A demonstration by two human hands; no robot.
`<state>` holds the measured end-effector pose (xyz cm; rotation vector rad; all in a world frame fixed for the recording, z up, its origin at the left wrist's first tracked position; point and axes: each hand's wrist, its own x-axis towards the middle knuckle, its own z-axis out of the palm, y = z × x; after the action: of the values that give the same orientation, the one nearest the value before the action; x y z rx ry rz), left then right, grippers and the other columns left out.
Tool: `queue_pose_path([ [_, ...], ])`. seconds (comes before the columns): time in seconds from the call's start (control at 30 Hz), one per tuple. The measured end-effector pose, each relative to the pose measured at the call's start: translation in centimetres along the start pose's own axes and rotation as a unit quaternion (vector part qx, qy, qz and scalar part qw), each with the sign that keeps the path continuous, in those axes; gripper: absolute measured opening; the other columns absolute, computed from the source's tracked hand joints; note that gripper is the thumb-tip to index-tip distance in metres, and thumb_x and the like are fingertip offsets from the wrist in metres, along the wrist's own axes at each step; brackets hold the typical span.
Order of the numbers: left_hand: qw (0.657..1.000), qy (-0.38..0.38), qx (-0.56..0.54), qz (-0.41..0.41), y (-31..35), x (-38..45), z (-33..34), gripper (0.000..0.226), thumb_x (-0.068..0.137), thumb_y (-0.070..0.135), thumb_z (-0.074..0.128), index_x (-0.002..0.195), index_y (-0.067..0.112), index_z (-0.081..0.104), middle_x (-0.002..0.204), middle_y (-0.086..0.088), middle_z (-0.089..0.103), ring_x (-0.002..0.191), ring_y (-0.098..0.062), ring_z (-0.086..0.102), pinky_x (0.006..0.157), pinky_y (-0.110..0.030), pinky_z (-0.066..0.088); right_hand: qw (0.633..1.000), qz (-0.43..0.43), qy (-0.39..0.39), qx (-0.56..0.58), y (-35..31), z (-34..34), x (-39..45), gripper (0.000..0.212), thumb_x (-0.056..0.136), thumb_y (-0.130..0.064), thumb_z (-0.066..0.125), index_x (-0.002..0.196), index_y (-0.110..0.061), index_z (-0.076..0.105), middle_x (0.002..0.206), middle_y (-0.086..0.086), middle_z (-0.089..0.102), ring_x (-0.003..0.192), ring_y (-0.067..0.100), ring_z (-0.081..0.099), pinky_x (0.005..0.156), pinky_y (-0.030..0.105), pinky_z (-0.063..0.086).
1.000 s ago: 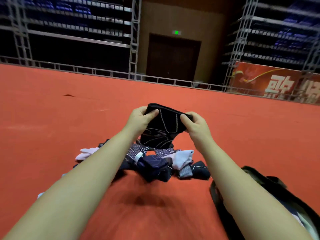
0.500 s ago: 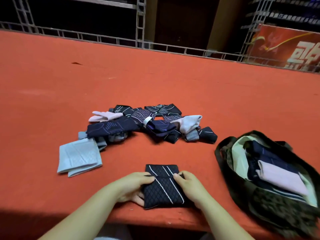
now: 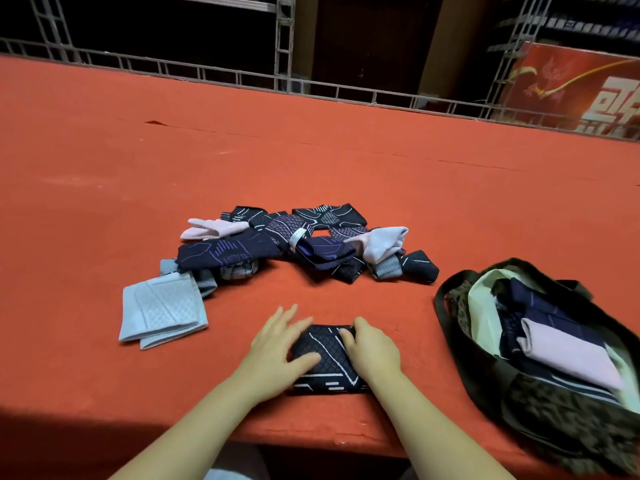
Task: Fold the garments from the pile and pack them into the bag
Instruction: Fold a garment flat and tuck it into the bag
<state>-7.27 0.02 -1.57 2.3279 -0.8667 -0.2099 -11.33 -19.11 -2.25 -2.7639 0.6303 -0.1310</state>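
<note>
Garment (image 3: 325, 358), dark with pale line markings, lay folded on the red table (image 3: 104, 168) close to the near edge, between both hands. Left hand (image 3: 277, 348) rested flat on its left part, fingers spread and straight, thumb lying across the cloth. Right hand (image 3: 372, 351) covered its right edge, fingers curled over the far right corner of the fabric; whether they pinched it could not be told. Pile (image 3: 298, 244) of unfolded garments, dark, pink and grey, sat further back on the table, apart from the hands. A pale blue folded piece (image 3: 161, 310) lay at the pile's left near corner, touching it. Bag (image 3: 540, 407), dark with a light lining, stood open at the right, near the table's edge, holding folded dark and pink pieces. A metal railing (image 3: 242, 72) ran along the table's far side.
</note>
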Motion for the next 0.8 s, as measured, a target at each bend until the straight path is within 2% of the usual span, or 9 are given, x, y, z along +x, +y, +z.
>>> queue_pose_path([
  [0.07,0.989,-0.081,0.110,0.061,-0.6,-0.6,0.8,0.082,0.072,0.074,0.031,0.146,0.042,0.018,0.156,0.016,0.000,0.143,-0.008,-0.013,0.117,-0.035,-0.008,1.000,0.010,0.006,-0.012,-0.1,0.1,0.3,0.033,0.097,-0.047,0.036,0.097,-0.015,0.046,0.100,0.010,0.066,0.094,0.033,0.061,0.064,0.035,0.037],
  [0.13,0.974,-0.132,0.169,0.074,-1.0,-0.9,1.5,0.086,0.072,0.080,0.037,0.147,0.043,0.014,0.155,0.017,-0.005,0.142,-0.007,-0.018,0.115,-0.037,-0.013,1.000,0.022,0.012,-0.017,-0.2,0.3,0.5,0.035,0.097,-0.048,0.038,0.102,-0.014,0.047,0.103,0.011,0.066,0.095,0.034,0.062,0.066,0.036,0.038],
  [0.23,0.969,-0.146,0.186,0.069,-1.2,-0.5,1.3,0.095,0.066,0.085,0.039,0.147,0.043,0.012,0.155,0.018,-0.008,0.141,-0.006,-0.019,0.114,-0.039,-0.015,0.998,0.043,0.029,0.047,0.1,0.4,0.4,0.037,0.093,-0.048,0.047,0.111,-0.015,0.043,0.112,0.007,0.060,0.100,0.033,0.060,0.071,0.037,0.041],
  [0.33,0.971,-0.139,0.178,0.075,-1.3,-0.6,1.3,0.076,0.082,0.065,0.049,0.147,0.042,0.015,0.155,0.018,-0.005,0.143,-0.008,-0.016,0.115,-0.039,-0.014,0.977,-0.010,0.084,0.195,1.8,0.6,-1.0,0.040,0.090,-0.045,0.052,0.121,-0.021,0.049,0.123,-0.004,0.050,0.114,0.021,0.055,0.088,0.035,0.044],
  [0.43,0.977,-0.114,0.160,0.078,-1.7,-0.6,1.3,0.062,0.090,0.057,0.044,0.146,0.041,0.022,0.157,0.015,0.003,0.144,-0.006,-0.012,0.117,-0.038,-0.011,0.967,-0.127,0.076,0.208,4.2,0.5,-3.8,0.059,0.080,-0.059,0.038,0.129,-0.029,0.051,0.138,-0.018,0.032,0.135,0.006,0.027,0.108,0.028,0.022],
  [0.57,0.992,-0.089,0.058,0.072,-2.4,-0.5,1.3,0.078,0.076,0.081,0.026,0.139,0.037,0.039,0.149,0.023,0.024,0.139,0.004,-0.003,0.119,-0.040,-0.004,0.972,-0.212,0.018,0.100,5.6,0.0,-5.6,0.070,0.074,-0.069,0.036,0.139,-0.044,0.035,0.148,-0.023,0.009,0.142,0.002,-0.004,0.115,0.030,0.003],
  [0.6,0.994,-0.085,0.032,0.068,-2.4,-0.5,1.3,0.068,0.082,0.075,0.029,0.136,0.037,0.043,0.146,0.025,0.029,0.138,0.006,0.000,0.119,-0.040,-0.003,0.971,-0.225,0.004,0.082,5.5,-0.1,-5.7,0.070,0.073,-0.070,0.037,0.139,-0.045,0.034,0.148,-0.023,0.008,0.142,0.003,-0.006,0.115,0.030,0.001],
  [0.7,0.995,-0.073,-0.047,0.041,-2.0,-0.5,1.2,0.027,0.099,0.033,0.041,0.121,0.044,0.051,0.144,0.018,0.033,0.138,0.006,0.005,0.119,-0.033,-0.006,0.964,-0.235,-0.020,0.121,5.7,-0.1,-5.6,0.053,0.071,-0.067,0.043,0.120,-0.048,0.051,0.141,-0.029,0.025,0.141,-0.003,0.002,0.117,0.030,-0.002],
  [0.8,0.990,-0.099,-0.100,0.019,-1.7,-0.5,0.8,0.029,0.094,0.043,0.041,0.113,0.038,0.063,0.146,0.017,0.031,0.141,0.002,0.002,0.118,-0.031,-0.010,0.953,-0.213,-0.033,0.214,6.0,-0.6,-5.5,0.022,0.078,-0.055,0.053,0.098,-0.048,0.060,0.124,-0.036,0.047,0.130,-0.023,0.018,0.118,0.028,0.006],
])
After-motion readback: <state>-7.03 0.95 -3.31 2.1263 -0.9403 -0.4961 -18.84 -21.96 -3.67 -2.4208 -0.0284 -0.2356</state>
